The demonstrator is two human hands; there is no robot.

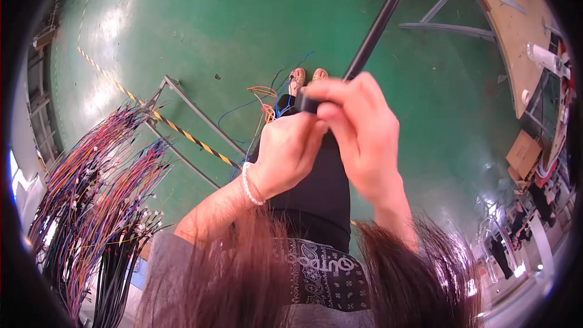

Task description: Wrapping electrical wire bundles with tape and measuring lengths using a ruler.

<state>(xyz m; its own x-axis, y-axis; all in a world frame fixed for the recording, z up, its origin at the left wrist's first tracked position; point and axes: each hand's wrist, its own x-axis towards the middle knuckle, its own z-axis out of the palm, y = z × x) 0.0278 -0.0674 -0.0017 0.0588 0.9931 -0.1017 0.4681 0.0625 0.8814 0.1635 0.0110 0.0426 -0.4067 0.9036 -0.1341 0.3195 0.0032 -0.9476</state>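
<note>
In front of my body my two hands meet. My left hand (284, 149), with a white bead bracelet at the wrist, is closed round a bundle of thin wires (267, 111), orange, blue and white, whose loose ends fan out beyond the fist. My right hand (364, 127), slightly blurred, pinches a short black piece (306, 102) between thumb and fingers, right above the left fist. That piece looks like a small tape roll or a tube end; I cannot tell which. A long black pole or tube (382, 21) runs up from behind the right hand; whether they touch is hidden.
Thick bunches of multicoloured wires (91, 170) hang at the left beside a grey metal frame (200, 112). Yellow-black tape (182, 133) crosses the green floor (200, 30). At the right stand a wooden-topped table (516, 42) and a cardboard box (523, 153).
</note>
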